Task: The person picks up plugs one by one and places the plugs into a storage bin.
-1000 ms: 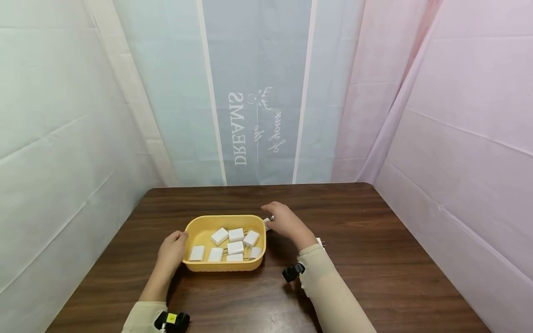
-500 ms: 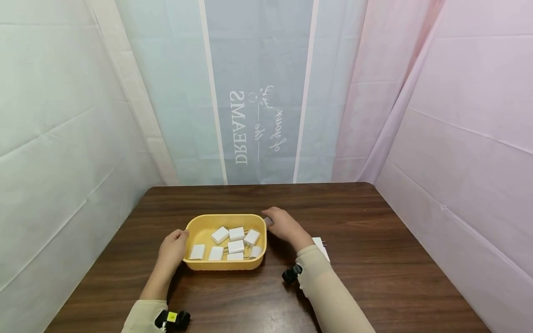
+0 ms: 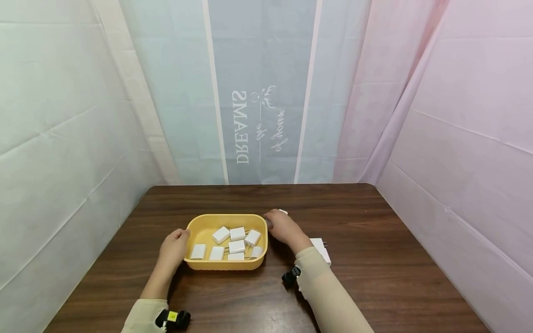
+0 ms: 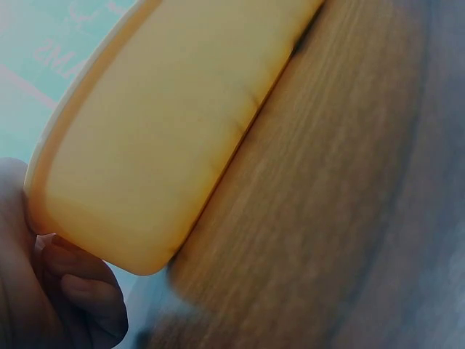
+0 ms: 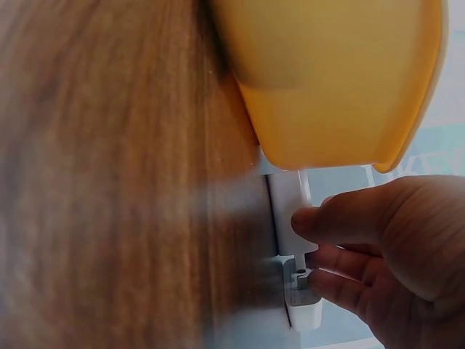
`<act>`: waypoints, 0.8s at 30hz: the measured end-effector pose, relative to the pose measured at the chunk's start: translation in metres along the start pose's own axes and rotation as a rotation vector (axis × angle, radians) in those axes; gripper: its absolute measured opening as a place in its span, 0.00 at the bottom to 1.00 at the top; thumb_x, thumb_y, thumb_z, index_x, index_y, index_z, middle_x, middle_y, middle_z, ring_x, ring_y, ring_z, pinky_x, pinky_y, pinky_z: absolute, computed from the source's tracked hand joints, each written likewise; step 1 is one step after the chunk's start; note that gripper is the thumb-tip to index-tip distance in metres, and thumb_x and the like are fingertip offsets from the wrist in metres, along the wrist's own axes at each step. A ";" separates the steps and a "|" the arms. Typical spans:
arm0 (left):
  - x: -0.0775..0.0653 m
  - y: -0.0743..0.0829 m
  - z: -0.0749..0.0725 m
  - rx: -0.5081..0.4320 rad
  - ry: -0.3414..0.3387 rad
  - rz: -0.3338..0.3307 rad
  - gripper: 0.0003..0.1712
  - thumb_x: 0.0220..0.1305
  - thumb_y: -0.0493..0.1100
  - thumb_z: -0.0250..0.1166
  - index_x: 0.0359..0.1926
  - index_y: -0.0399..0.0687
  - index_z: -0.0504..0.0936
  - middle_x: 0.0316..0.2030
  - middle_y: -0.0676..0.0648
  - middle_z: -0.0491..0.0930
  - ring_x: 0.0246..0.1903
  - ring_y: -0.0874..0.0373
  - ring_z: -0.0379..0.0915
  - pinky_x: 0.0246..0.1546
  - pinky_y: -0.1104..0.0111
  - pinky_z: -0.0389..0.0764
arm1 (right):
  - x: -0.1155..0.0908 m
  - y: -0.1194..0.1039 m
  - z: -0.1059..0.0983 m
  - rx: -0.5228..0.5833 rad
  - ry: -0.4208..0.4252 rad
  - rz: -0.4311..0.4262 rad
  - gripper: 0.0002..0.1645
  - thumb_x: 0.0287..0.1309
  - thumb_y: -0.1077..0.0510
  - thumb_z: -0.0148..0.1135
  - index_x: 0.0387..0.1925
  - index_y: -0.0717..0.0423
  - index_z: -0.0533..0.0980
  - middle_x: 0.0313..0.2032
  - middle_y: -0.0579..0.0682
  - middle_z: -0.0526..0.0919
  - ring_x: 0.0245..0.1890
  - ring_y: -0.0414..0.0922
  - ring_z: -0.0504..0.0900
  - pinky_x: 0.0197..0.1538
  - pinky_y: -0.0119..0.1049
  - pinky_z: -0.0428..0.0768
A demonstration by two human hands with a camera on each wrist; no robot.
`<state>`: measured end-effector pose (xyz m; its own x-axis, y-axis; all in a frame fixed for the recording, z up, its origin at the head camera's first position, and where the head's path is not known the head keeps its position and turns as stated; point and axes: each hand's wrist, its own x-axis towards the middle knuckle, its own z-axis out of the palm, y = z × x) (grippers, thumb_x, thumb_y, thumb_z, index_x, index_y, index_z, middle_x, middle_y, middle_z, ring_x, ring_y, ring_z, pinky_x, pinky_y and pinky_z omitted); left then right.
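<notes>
a yellow tub [image 3: 225, 265] with rounded corners stands upright, white plug adapters [image 3: 237, 247] scattered inside; another white adapter [image 5: 285, 200] is just beside its right end

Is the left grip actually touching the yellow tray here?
Touching. The left wrist view shows the left grip meeting the edge of the yellow tray with no gap at the contact.
</notes>
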<state>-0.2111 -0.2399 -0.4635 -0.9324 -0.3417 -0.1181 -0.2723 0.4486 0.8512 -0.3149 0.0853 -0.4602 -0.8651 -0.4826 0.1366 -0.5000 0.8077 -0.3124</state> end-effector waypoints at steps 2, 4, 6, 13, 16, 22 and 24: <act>0.000 0.001 0.000 -0.004 -0.002 -0.002 0.27 0.73 0.60 0.44 0.40 0.42 0.76 0.26 0.44 0.70 0.22 0.54 0.66 0.19 0.66 0.70 | -0.001 0.000 0.000 0.000 0.010 0.001 0.18 0.62 0.58 0.58 0.53 0.52 0.78 0.50 0.49 0.80 0.53 0.47 0.78 0.58 0.44 0.75; 0.000 0.001 0.001 -0.005 -0.002 -0.001 0.27 0.73 0.60 0.44 0.40 0.42 0.76 0.26 0.44 0.70 0.22 0.54 0.66 0.20 0.66 0.70 | -0.001 0.000 0.000 0.001 0.016 0.006 0.16 0.62 0.58 0.58 0.52 0.51 0.79 0.48 0.49 0.81 0.52 0.46 0.78 0.57 0.43 0.76; -0.001 0.001 0.001 -0.002 -0.005 0.002 0.27 0.73 0.60 0.44 0.40 0.41 0.76 0.27 0.44 0.71 0.24 0.54 0.67 0.20 0.66 0.70 | -0.002 0.000 -0.001 0.002 0.023 0.013 0.16 0.62 0.59 0.57 0.50 0.51 0.80 0.47 0.48 0.81 0.51 0.46 0.79 0.56 0.43 0.76; -0.001 0.001 0.001 0.004 0.000 0.001 0.28 0.73 0.61 0.44 0.41 0.42 0.76 0.31 0.43 0.73 0.27 0.53 0.69 0.23 0.66 0.71 | -0.005 0.000 -0.002 0.001 0.028 0.041 0.14 0.61 0.59 0.60 0.48 0.51 0.81 0.45 0.50 0.80 0.43 0.45 0.80 0.49 0.42 0.79; -0.002 0.002 0.001 0.005 0.004 0.005 0.28 0.72 0.61 0.44 0.40 0.42 0.76 0.31 0.43 0.74 0.28 0.54 0.69 0.24 0.66 0.71 | -0.006 -0.001 -0.004 -0.010 0.025 0.049 0.15 0.57 0.58 0.65 0.47 0.52 0.81 0.44 0.49 0.79 0.42 0.45 0.80 0.47 0.41 0.79; -0.001 0.001 0.001 0.014 0.003 -0.003 0.28 0.73 0.61 0.43 0.40 0.42 0.77 0.31 0.42 0.73 0.28 0.53 0.69 0.24 0.66 0.71 | -0.007 0.000 -0.006 -0.025 0.010 0.077 0.17 0.53 0.54 0.69 0.46 0.52 0.81 0.44 0.47 0.79 0.43 0.45 0.80 0.48 0.42 0.79; -0.002 0.001 0.001 0.020 0.000 -0.006 0.28 0.73 0.61 0.43 0.41 0.43 0.77 0.32 0.42 0.74 0.28 0.53 0.69 0.24 0.66 0.71 | -0.007 0.001 -0.005 -0.020 0.004 0.089 0.16 0.53 0.54 0.69 0.45 0.52 0.81 0.44 0.47 0.78 0.43 0.45 0.79 0.49 0.42 0.79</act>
<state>-0.2100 -0.2383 -0.4631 -0.9305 -0.3449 -0.1231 -0.2826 0.4626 0.8403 -0.3095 0.0908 -0.4569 -0.9064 -0.4069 0.1132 -0.4215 0.8542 -0.3043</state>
